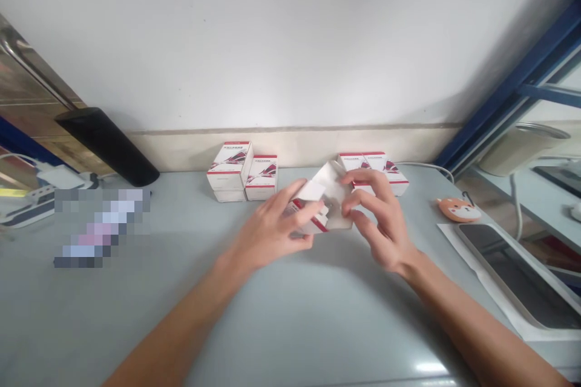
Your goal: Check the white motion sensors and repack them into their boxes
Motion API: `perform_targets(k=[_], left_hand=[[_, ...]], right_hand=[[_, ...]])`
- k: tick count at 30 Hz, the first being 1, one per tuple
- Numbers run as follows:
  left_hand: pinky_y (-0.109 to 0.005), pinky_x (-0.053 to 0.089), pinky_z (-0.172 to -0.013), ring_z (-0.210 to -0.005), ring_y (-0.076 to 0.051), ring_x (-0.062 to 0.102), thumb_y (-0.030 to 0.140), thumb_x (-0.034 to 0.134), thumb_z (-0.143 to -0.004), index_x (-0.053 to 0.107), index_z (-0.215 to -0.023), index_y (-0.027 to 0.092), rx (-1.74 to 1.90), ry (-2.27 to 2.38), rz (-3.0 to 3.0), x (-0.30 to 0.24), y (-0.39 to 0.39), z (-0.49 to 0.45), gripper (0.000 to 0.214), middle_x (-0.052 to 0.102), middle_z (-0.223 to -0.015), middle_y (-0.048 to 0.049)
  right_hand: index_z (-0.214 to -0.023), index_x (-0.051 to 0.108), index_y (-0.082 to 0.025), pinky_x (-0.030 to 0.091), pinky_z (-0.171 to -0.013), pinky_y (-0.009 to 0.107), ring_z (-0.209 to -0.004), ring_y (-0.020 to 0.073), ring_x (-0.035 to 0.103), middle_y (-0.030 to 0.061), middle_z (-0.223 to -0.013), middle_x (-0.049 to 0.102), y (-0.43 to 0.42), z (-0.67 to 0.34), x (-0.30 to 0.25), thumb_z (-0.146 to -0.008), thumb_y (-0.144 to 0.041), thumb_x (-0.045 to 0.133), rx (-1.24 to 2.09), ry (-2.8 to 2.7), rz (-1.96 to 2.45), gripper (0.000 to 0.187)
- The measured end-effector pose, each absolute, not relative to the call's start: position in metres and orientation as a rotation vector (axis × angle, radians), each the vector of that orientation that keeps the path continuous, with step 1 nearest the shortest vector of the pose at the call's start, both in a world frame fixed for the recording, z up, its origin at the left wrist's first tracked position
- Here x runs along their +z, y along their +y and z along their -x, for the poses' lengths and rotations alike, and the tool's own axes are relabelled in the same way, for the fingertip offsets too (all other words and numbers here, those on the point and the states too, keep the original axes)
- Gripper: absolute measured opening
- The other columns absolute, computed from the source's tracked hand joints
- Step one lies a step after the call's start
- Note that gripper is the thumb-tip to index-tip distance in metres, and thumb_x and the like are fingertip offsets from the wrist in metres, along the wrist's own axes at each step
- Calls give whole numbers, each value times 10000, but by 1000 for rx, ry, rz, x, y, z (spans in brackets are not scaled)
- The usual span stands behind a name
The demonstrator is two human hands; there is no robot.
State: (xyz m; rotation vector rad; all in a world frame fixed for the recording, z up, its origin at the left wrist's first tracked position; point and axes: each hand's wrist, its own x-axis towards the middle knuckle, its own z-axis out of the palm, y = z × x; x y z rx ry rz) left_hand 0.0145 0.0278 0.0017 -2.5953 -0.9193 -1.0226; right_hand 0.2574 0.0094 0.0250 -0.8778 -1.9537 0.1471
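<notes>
A small white and red cardboard box (pixel 334 193) is held tilted over the table in front of me, its top open and flaps standing up. My left hand (pixel 275 227) grips the box's left side, thumb underneath and fingers over the printed face. My right hand (pixel 381 217) has its fingers curled onto the right edge and flap of the same box. Something pale shows at the opening, too small to make out. Behind to the left stand several closed boxes (pixel 230 160) of the same print, partly stacked. More such boxes (pixel 374 163) sit behind my right hand, partly hidden.
The grey table (pixel 272 326) ends at a white wall. A black cylinder (pixel 111 145) and a power strip (pixel 49 199) are at left, near a pixelated object (pixel 102 227). On the right lie an orange animal-face pouch (pixel 458 210) and a dark-screened phone (pixel 517 272) on white paper.
</notes>
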Motion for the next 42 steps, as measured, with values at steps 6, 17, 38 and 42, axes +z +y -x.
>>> perform_targets(k=[6,17,38,42], left_hand=[[-409,583,-1016,-1304,-289,657,164,742,-826,308,-1550,324,-1026,-989,2624,2,30,-11,859,566,-1541,-122],[-380,574,-996,-1224,-276,679,124,734,-782,337,-1600,364,-751,-1184,2710,24,27,-4,940,598,-1517,-62],[-407,566,-882,-1041,-291,709,101,668,-802,484,-1456,186,-780,-830,2563,18,26,20,685,738,-1148,-102],[-387,567,-868,-1024,-272,715,99,672,-792,478,-1449,187,-833,-874,2545,18,27,20,691,739,-1172,-101]], right_hand=[[-1050,680,-277,491,-992,515,-1116,295,581,89,-1171,619,15,-252,22,-974,-266,631,151,-1983,989,91],[-1064,701,-278,520,-1021,461,-1113,254,661,62,-1163,689,26,-255,14,-995,-409,648,553,-1674,1066,157],[-1325,625,-279,563,-966,473,-1130,288,661,109,-1267,655,9,-239,7,-970,-250,658,277,-2221,871,358],[-1286,609,-280,563,-1002,460,-1180,260,664,99,-1300,675,9,-234,-1,-987,-175,635,341,-2246,802,318]])
